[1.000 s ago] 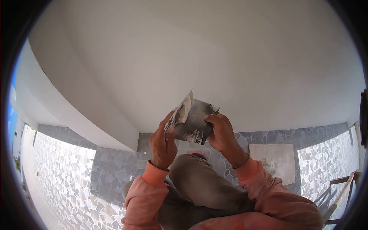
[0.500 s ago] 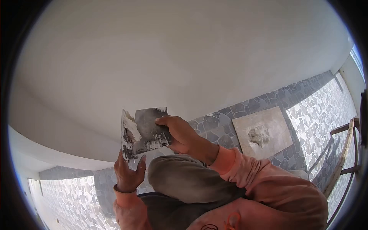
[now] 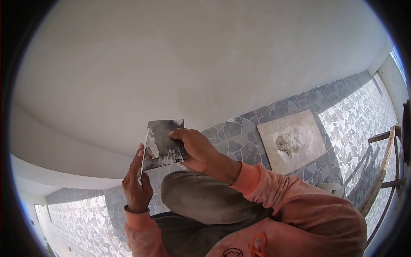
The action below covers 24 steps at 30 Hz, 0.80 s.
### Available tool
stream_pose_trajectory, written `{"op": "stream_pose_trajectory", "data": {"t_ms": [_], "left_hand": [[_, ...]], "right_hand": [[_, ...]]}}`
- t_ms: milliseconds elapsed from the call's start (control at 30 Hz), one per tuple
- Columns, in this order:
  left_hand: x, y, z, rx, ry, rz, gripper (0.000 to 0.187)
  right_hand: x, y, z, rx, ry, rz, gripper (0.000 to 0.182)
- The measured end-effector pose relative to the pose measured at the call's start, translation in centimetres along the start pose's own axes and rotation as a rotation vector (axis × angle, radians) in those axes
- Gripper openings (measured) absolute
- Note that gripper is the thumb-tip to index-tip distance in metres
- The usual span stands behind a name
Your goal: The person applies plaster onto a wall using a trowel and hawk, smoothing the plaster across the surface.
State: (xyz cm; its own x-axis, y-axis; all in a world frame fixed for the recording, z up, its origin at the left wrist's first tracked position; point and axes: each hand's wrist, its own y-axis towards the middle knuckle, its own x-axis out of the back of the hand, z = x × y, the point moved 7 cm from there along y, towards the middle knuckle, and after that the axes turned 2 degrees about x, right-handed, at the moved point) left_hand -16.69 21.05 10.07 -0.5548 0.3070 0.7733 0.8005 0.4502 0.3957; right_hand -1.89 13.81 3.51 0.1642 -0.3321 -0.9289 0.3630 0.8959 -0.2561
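My right hand (image 3: 201,149) grips a dark, flat putty scraper (image 3: 163,133), its thumb pressed on the face. White smears mark the scraper's lower and upper edges. My left hand (image 3: 137,190) is closed on a second flat scraper (image 3: 143,162), now seen almost edge-on, with fingers behind it and the thumb in front. A lump of white putty (image 3: 152,144) lies where the two blades meet. Both tools are held in front of the pale wall (image 3: 205,85), above my bent knee (image 3: 192,197).
On the grey stone-patterned floor (image 3: 239,141), a square board (image 3: 314,147) bears a mound of putty (image 3: 287,143). A whitish container (image 3: 333,188) is partly hidden behind my right sleeve. A wooden frame (image 3: 382,177) stands at the far right. A curved ledge (image 3: 64,167) runs along the left.
The left scraper has turned from showing its putty-covered face to nearly edge-on, against the right one. My left hand has tilted with it, its fingers now reaching higher along its back.
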Motion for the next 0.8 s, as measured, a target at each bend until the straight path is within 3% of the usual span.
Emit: {"op": "stream_pose_trajectory", "data": {"t_ms": [367,500,600,700,800], "left_hand": [[1.1,0.9,-1.8,-0.121,0.085,-0.181,0.060],[1.3,0.6,-0.5,-0.088,0.108,-0.169,0.060],[2.0,1.2,-1.5,-0.173,0.149,-0.174,0.038],[1.0,1.1,-1.1,-0.176,0.295,-0.059,0.045],[0.7,0.3,3.7,0.273,-0.001,-0.043,0.029]], "right_hand": [[-1.1,-0.8,1.0,0.033,-0.026,0.062,0.016],[-2.5,-0.6,3.1,0.046,-0.016,0.131,0.018],[-2.9,-0.9,4.4,0.065,-0.031,0.123,0.020],[-4.4,-1.7,6.7,0.155,-0.032,0.132,0.025],[-6.0,-2.4,8.3,0.227,-0.072,0.245,0.035]]}}
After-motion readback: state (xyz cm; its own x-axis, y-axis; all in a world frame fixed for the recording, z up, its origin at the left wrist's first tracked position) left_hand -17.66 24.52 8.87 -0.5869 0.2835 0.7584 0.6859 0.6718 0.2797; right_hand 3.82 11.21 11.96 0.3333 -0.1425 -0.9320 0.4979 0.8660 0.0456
